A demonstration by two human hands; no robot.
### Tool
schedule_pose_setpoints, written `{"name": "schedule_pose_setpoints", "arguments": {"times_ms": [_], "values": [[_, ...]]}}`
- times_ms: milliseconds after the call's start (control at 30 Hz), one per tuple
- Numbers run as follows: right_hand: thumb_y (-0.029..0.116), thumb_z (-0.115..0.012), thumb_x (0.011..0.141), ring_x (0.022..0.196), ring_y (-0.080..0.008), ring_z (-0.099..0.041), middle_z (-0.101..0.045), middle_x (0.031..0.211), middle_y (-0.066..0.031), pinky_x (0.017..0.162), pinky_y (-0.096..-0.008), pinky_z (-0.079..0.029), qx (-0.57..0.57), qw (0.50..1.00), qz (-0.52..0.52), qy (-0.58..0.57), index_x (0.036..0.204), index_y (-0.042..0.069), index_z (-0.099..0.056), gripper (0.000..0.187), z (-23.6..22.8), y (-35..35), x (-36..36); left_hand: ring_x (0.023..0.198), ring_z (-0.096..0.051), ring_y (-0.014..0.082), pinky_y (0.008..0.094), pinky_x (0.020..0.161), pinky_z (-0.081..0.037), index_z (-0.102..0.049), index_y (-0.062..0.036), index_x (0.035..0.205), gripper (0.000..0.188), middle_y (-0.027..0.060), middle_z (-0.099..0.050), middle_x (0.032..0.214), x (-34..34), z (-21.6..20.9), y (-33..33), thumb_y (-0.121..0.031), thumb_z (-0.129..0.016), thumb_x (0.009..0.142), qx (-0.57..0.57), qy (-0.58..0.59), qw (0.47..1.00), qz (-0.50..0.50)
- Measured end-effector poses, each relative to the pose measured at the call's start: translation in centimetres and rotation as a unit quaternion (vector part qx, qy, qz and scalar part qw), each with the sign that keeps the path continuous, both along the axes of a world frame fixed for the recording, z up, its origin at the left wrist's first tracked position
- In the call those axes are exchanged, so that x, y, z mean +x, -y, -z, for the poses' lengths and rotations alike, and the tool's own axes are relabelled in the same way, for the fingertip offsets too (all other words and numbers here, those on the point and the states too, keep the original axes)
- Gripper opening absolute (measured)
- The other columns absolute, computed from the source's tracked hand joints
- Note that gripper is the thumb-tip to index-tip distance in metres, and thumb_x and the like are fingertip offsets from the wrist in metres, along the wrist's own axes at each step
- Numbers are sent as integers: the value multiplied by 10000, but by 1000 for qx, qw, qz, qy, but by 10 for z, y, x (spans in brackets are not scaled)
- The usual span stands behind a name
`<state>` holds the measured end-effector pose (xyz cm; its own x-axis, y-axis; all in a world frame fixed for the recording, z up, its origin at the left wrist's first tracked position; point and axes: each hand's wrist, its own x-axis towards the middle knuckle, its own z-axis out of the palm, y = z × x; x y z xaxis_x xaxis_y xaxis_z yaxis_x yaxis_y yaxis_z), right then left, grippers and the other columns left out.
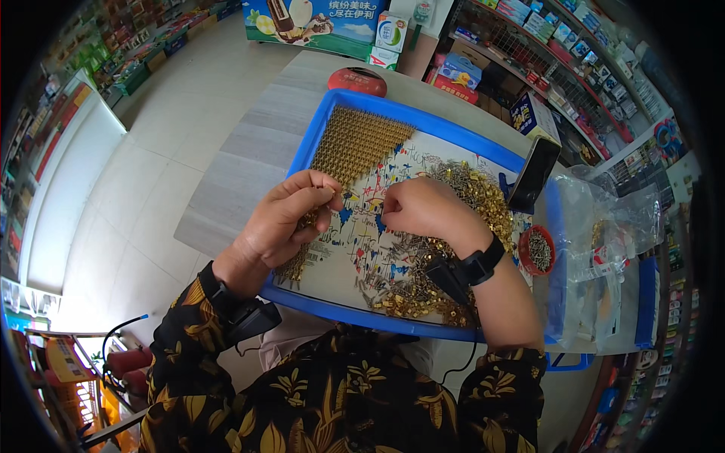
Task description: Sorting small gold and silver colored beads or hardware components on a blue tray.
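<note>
Person at a grey table [219,200], both hands over a blue tray [453,137]. L hand [281,217] by the tray's L side, thumb & index pinched tog.; can't tell if a small pc's between. R hand [434,210] mid-tray, fingers curled, tips mostly hidden, can't tell if closed or gripping. Brass pcs [355,143] stand in tight rows, tray's L; loose gold & silver parts [427,300] heaped R. Red bowl [522,253] w/ silver pcs near R wrist, phone [535,175] just above.

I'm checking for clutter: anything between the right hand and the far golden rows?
Nothing visible; only patterned sheet lies between the right hand and the far golden rows. The left hand covers some nearer rows.
</note>
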<state>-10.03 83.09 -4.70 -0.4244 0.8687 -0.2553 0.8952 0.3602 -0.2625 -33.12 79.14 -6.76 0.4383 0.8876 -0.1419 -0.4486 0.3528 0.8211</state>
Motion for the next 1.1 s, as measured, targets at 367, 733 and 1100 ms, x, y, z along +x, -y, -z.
{"name": "schedule_pose_setpoints", "arguments": {"times_ms": [367, 733, 1100], "values": [[288, -655, 693, 702, -249, -637, -660, 736, -97, 667, -345, -496, -56, 997, -40, -41, 812, 73, -683, 247, -1, -1, 6, 629, -538, 80, 161, 417, -308, -581, -56, 1033, 137, 42, -598, 856, -1, -4, 3, -122, -542, 920, -26, -1, 1000, 11], [29, -577, 857, 718, -48, -553, -604, 821, 9, 631, -196, -455, -126, 830, -5, -543, 964, 18, -602, 110, -12, 21, -15, 632, -533, 98, 163, 406, -294, -573, -45, 1049, 145, 72, -595, 851, 3, -7, 1, -79, -515, 921, -26, 6, 1000, -4], [27, -579, 877, 752, -52, -583, -627, 844, -8, 662, -200, -479, -94, 834, 9, -544, 1003, 7, -598, 128, -5, 32, -33, 660, -522, 72, 164, 415, -302, -568, -49, 1010, 122, 35, -559, 804, 2, 7, -1, -54, -595, 891, 8, 16, 1000, -12]]}}
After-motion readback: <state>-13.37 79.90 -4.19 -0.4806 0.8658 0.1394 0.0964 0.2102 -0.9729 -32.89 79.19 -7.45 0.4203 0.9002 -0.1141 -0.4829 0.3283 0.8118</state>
